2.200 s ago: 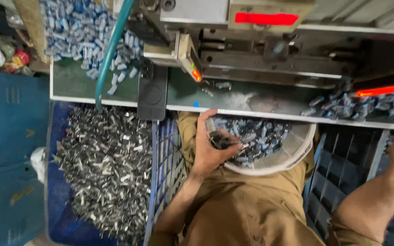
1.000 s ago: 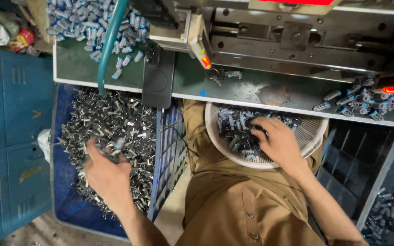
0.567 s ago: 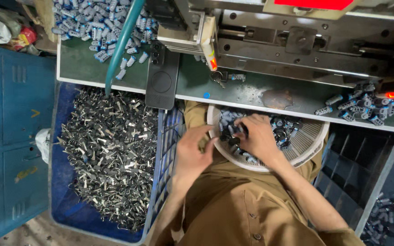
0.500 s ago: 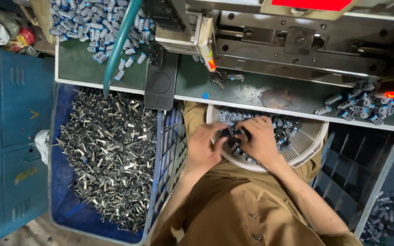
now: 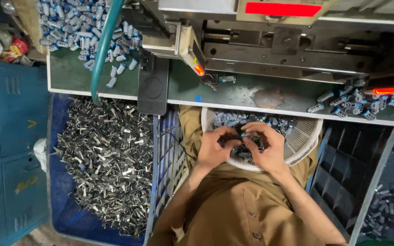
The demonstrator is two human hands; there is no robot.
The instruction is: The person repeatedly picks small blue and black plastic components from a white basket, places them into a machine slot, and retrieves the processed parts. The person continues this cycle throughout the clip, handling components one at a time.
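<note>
Biggest item: grey machine (image 5: 288, 50) over the green bench top (image 5: 233, 93), red lamp lit near its nozzle. Left of the lap, a blue crate (image 5: 69, 214) heaped with loose metal key blanks (image 5: 103, 159). More capped parts sit piled on the bench at far left (image 5: 80, 23) and far right (image 5: 352, 100).

White round basket (image 5: 304, 136) rests on the person's lap, just under the bench edge, part filled with blue-grey capped keys (image 5: 233, 119).

Both hands meet over the basket's middle — left hand (image 5: 213, 150) and right hand (image 5: 270, 148) pinch narrow on one small blue-capped piece (image 5: 247, 135) between the fingertips. Piece sits just above the basket contents, touching both sets of fingers.

Orientation: long axis looks roughly left-right across the basket, slightly tilted. Which end points where — cannot tell, fingers cover most of it.

Risks, as I judge them:
- Piece is small and the grip is fingertip-only; a slip drops it back into the basket mix, hard to pick out again.
- Basket balances on the lap, not fixed — a knee shift could tip parts into the black divided crate (image 5: 347, 182) at right or onto the floor.
- Blanks have sharp edges; finger nicks are possible.
</note>
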